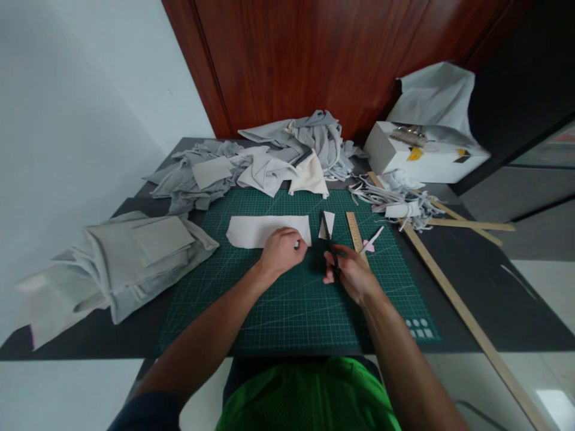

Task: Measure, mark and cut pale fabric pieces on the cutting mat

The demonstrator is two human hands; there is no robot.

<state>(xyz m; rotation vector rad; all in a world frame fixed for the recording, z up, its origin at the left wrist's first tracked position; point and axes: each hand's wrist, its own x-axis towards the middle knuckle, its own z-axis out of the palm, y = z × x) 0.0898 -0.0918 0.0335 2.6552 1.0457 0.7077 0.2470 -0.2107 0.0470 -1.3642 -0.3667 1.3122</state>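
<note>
A long off-white piece of fabric (251,230) lies flat across the green cutting mat (287,317). My left hand (282,248) rests over its lower right end, fingers curled and pinched together at the edge. In my right hand (353,269) is a pair of black scissors (331,248), thumb and fingers at the handles. Their blades point away from me, over a small white offcut (329,223) just right of the fabric. Beside that hand lie a wooden ruler (353,227), a white pen-like stick (374,238) and a small pink piece (368,245).
Folded grey cloth (121,263) with a pale card on top sits at the left. Crumpled fabric (269,167) lines the back. To the right are a tangle of strips (395,194), long wooden rulers (449,281) and a white box (422,158).
</note>
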